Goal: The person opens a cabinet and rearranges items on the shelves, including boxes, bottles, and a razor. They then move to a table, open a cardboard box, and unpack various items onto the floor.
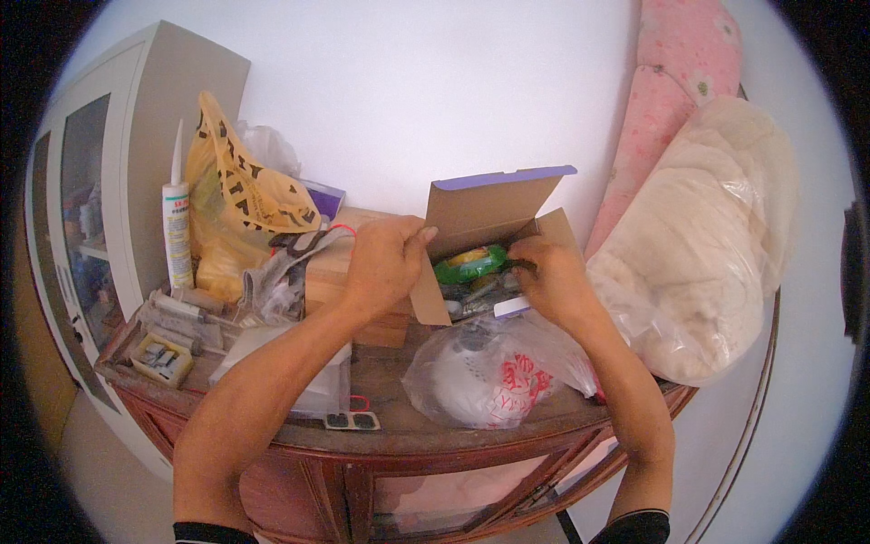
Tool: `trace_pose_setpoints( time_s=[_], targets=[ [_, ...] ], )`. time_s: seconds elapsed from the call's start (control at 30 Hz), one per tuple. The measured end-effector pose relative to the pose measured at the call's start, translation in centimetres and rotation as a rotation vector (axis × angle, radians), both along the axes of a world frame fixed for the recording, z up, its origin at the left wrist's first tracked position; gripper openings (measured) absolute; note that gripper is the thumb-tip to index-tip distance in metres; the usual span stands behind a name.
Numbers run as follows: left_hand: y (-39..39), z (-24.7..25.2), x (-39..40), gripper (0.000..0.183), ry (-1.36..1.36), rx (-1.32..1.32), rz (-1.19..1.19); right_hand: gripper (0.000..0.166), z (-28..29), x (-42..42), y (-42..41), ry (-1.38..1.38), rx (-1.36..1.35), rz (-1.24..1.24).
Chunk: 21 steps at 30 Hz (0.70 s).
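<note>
A cardboard box (486,211) with a purple-edged lid stands raised open on the cabinet top. My left hand (391,258) grips its left side, with the thumb at the lid's edge. Inside lie a green plastic packet (470,264) and several small items in clear wrapping that I cannot make out. My right hand (556,275) reaches in at the right side, fingers curled beside the packet. A dark thing shows at its fingertips; whether it is held is unclear. In front of the box sits a clear plastic bag (469,384) with red print and a white object inside.
On the wooden cabinet (408,438), a sealant cartridge (177,234), a yellow plastic bag (228,183), wooden blocks (329,282) and a small yellow box (160,360) stand left. A bagged cream bundle (693,265) and pink floral fabric (652,129) crowd the right. A glass-door cupboard (194,88) is far left.
</note>
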<state>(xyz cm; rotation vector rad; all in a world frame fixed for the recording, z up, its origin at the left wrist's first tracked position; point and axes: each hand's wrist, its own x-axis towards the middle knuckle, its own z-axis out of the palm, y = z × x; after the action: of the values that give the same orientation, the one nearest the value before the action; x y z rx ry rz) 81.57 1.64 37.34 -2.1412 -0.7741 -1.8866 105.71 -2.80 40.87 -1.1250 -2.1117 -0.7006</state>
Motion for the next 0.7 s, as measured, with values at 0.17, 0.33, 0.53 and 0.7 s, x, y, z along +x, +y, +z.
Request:
trace_pose_setpoints(
  time_s=[0.17,0.33,0.53,0.7],
  targets=[
    [0.4,0.0,-0.2,0.029,0.014,-0.001,0.013,0.02,0.8,-0.1,-1.6,0.147,0.09,0.039],
    [0.3,-0.1,-0.1,0.029,-0.011,-0.097,0.008,0.028,1.4,1.1,-2.3,0.058,0.26,0.032],
    [1.0,-0.6,0.1,0.031,-0.006,-0.162,0.011,0.057,0.3,2.4,-1.4,0.099,0.11,-0.039],
    [0.9,-0.5,0.3,0.033,-0.001,-0.267,-0.005,0.064,-1.0,3.6,2.4,0.538,-0.259,-0.155]
  ],
)
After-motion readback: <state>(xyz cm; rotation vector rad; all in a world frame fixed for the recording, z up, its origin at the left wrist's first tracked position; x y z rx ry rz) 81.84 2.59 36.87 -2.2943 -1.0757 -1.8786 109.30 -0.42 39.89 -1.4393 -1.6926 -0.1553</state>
